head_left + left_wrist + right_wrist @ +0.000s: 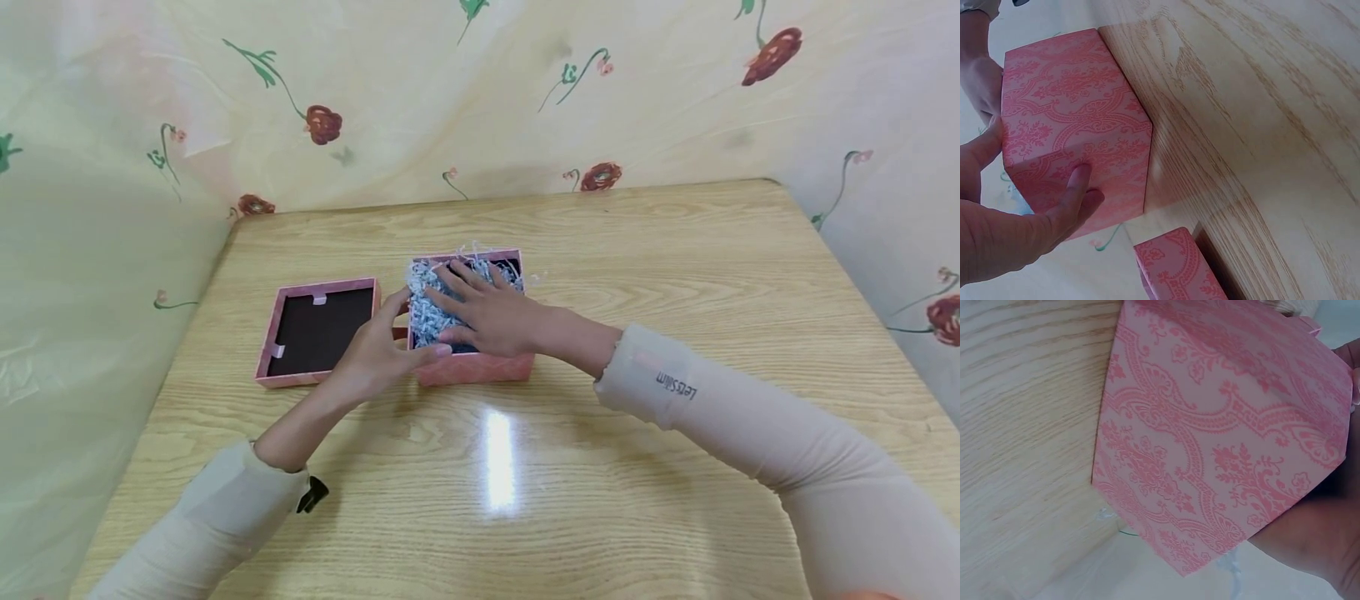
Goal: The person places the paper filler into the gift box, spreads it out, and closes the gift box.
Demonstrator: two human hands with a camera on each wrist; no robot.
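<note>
An open pink patterned gift box (480, 369) stands on the table, filled with pale blue shredded paper (427, 312). My left hand (380, 340) grips the box at its near left corner. In the left wrist view its fingertips (1080, 178) lie against the box's side wall, while the thumb is up at the rim. Over the box opening, my right hand (491, 315) rests on the shredded paper with its fingers spread. The right wrist view shows the patterned box wall (1210, 437) close up, with the right hand mostly hidden behind the rim.
The box's lid (322, 329) lies to the left, its black inside facing up with small pale tabs. A few paper strands stick out past the box's far rim. Floral sheeting (487, 100) hangs behind the wooden table (637, 483) and at its sides.
</note>
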